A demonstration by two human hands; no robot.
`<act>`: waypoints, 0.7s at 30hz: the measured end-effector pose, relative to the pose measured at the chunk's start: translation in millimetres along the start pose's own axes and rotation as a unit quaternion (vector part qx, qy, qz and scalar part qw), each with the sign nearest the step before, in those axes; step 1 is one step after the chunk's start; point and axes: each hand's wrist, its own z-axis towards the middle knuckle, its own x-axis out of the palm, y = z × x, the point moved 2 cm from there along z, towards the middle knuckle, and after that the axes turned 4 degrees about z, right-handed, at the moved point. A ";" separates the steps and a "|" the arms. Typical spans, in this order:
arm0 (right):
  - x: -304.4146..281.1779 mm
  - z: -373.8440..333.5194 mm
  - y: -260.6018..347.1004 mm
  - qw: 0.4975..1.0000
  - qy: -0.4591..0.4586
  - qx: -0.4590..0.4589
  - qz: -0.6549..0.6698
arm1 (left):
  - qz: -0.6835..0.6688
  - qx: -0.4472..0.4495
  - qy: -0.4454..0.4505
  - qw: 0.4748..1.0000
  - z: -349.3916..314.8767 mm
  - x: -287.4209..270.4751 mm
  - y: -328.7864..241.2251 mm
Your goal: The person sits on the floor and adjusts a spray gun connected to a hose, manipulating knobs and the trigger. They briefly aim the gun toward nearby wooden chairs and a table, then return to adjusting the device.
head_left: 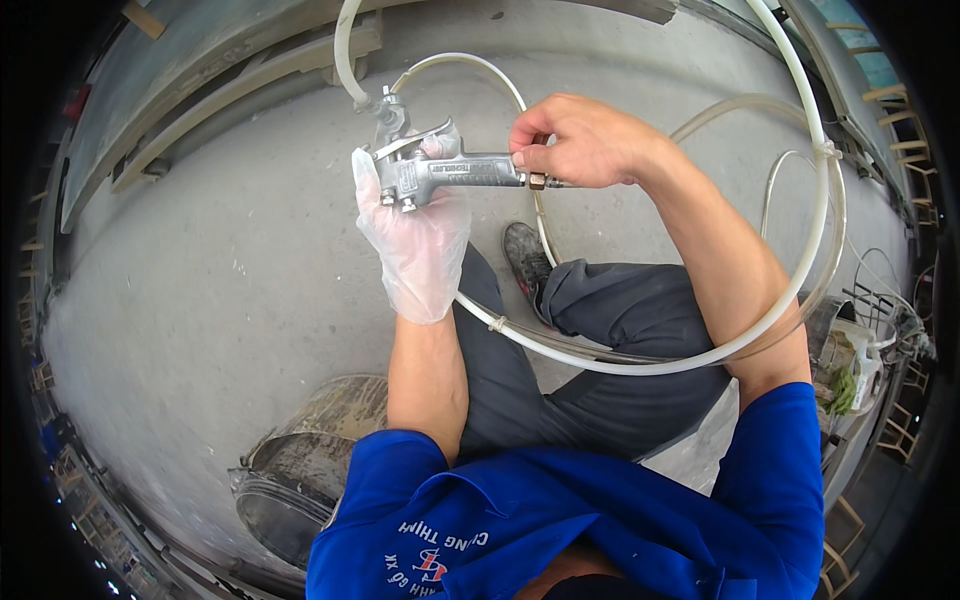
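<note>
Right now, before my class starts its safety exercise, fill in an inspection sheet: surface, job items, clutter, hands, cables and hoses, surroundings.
Surface: grey floor, scattered pale specks.
Job items: metal spray gun, held above the floor.
Clutter: stained round container at lower left; green material at right.
Hands: left hand, in a translucent glove, holds the gun; right hand, ungloved, fingers bent at the handle's end, grip unclear.
Cables and hoses: white hose looping across the lap; electric cables, cannot tell.
Surroundings: wooden slats along the right rim.
</note>
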 end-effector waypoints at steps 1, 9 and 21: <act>0.0 -0.1 -0.6 1.000 0.009 0.014 0.009 | 0.001 -0.002 0.002 1.000 0.1 -0.4 -0.4; -0.7 -1.7 -5.3 0.999 -0.017 -0.013 0.045 | 0.036 0.002 -0.037 0.999 -1.5 -2.4 -0.8; -0.3 -0.1 -3.7 0.999 -0.007 -0.040 -0.014 | 0.014 -0.003 -0.036 0.999 -2.5 -1.8 -0.7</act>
